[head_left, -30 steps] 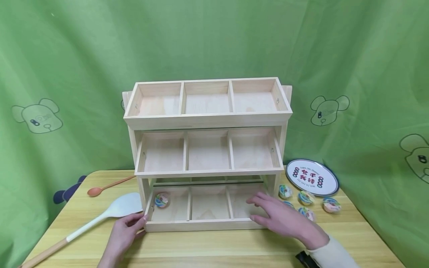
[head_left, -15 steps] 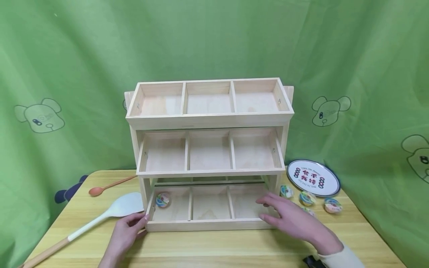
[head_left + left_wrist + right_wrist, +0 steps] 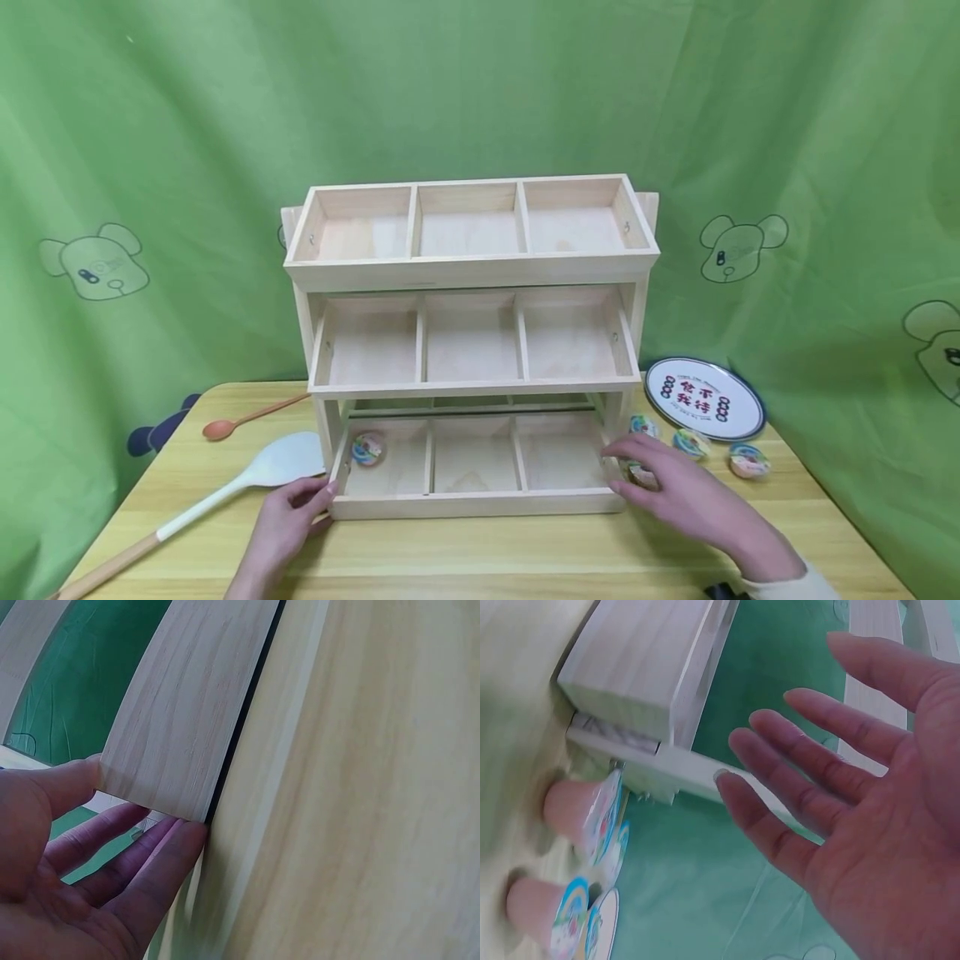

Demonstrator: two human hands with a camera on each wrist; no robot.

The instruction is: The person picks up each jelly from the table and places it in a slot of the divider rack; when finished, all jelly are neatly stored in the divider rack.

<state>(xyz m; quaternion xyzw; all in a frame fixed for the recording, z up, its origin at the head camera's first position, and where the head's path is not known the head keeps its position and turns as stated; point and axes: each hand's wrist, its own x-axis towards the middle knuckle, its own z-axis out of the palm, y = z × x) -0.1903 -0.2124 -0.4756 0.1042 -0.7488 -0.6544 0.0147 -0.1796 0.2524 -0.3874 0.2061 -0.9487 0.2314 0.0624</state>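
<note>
A pale wooden three-tier rack stands on the table, each tier split into three compartments. One small jelly cup with a colourful lid sits in the lowest tray's left compartment. My left hand holds the front left corner of that tray; in the left wrist view, thumb and fingertips lie around the end of the front board. My right hand hovers by the tray's right end, fingers spread and nothing held. Beneath it, a jelly cup is partly hidden. Pink cups show in the right wrist view.
More jelly cups stand on the table's right side, before a white oval plate with red characters. To the left lie a white spatula with a wooden handle and an orange spoon. A green curtain hangs behind.
My right hand has moved right, from over the tray's right compartment to its outer end beside the jelly cups. My left hand stays at the tray's left corner.
</note>
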